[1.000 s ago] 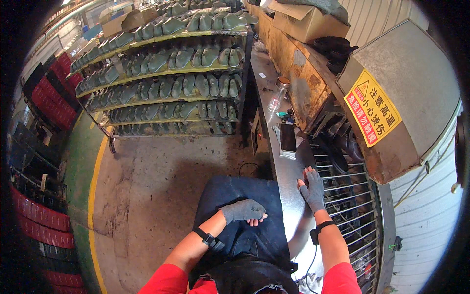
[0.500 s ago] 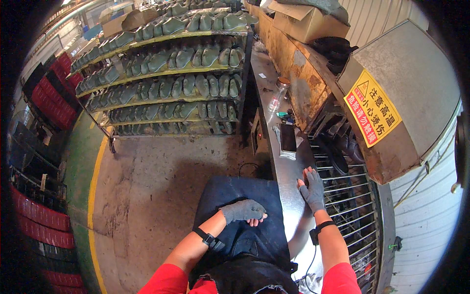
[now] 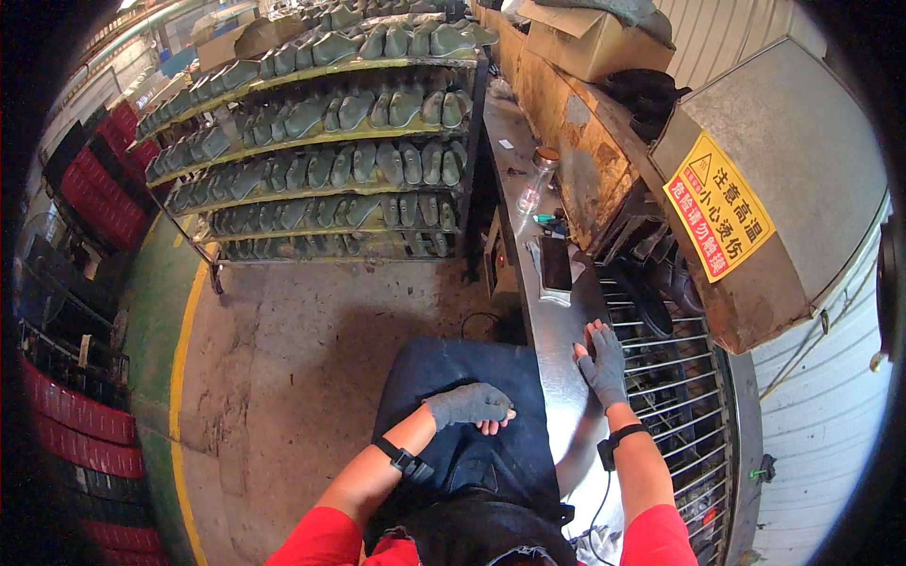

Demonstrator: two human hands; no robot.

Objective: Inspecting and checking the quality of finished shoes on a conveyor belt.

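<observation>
My left hand (image 3: pixel 470 406), in a grey fingerless glove, rests on my dark-clad lap (image 3: pixel 406 377) with its fingers curled in. No object shows in it, though its palm side is hidden. On the metal table ledge (image 3: pixel 566 340) lies my right hand (image 3: pixel 604 366), gloved the same way, its bare fingertips stretched out and nothing held. Its side is close to the bars of a metal rack conveyor (image 3: pixel 661 370). Beyond its fingertips a dark phone (image 3: pixel 555 264) lies on a pale cloth or packet (image 3: pixel 555 300).
A glass jar (image 3: pixel 538 179) with a brown lid stands farther along the ledge. Dark shoes (image 3: pixel 646 300) sit by the mouth of a metal hood (image 3: pixel 774 189) bearing a yellow warning label. Ahead is a tiered rack (image 3: pixel 321 134) of green shoe lasts. A cardboard box (image 3: pixel 580 42) stands up high.
</observation>
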